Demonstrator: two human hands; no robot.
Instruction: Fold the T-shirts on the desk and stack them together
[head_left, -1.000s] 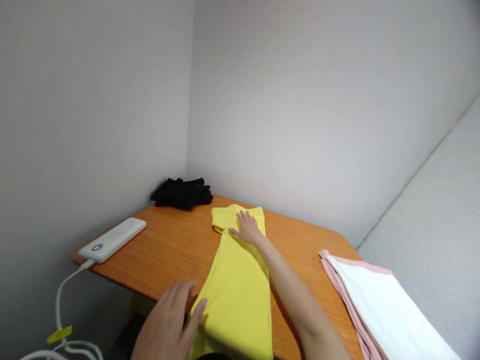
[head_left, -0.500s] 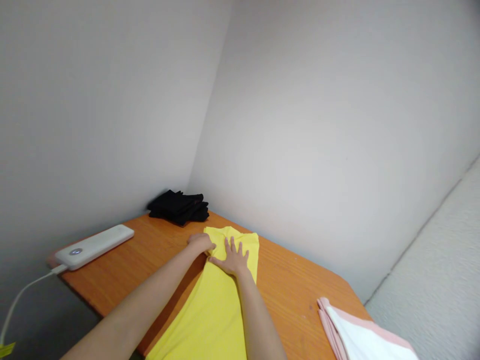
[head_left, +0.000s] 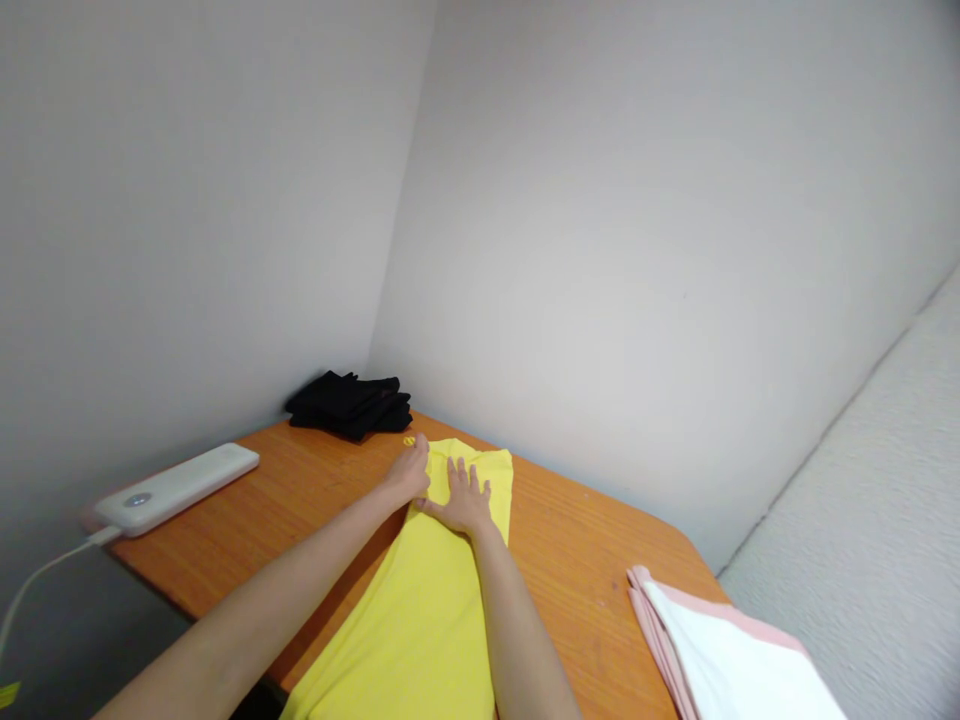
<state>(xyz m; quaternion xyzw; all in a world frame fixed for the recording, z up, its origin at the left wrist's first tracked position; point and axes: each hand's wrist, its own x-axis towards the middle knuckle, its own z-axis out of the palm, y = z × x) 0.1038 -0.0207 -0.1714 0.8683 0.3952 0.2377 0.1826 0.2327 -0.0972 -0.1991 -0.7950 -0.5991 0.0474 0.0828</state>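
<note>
A yellow shirt (head_left: pixel 420 610), folded into a long narrow strip, lies on the orange wooden table (head_left: pixel 570 560) and runs away from me. My right hand (head_left: pixel 463 497) lies flat on its far end with the fingers spread. My left hand (head_left: pixel 409 473) is closed on the left edge of that far end, pinching the yellow fabric at the sleeve. The two hands touch each other. Both forearms stretch over the shirt.
A pile of black cloth (head_left: pixel 349 404) sits in the table's far corner by the walls. A white power bank (head_left: pixel 176 488) with a cable lies at the left edge. A folded white and pink cloth (head_left: pixel 720 660) rests at the right edge.
My left hand left the near end of the shirt, reached to its far end beside my right hand, and now pinches the sleeve edge. The view shifted slightly.
</note>
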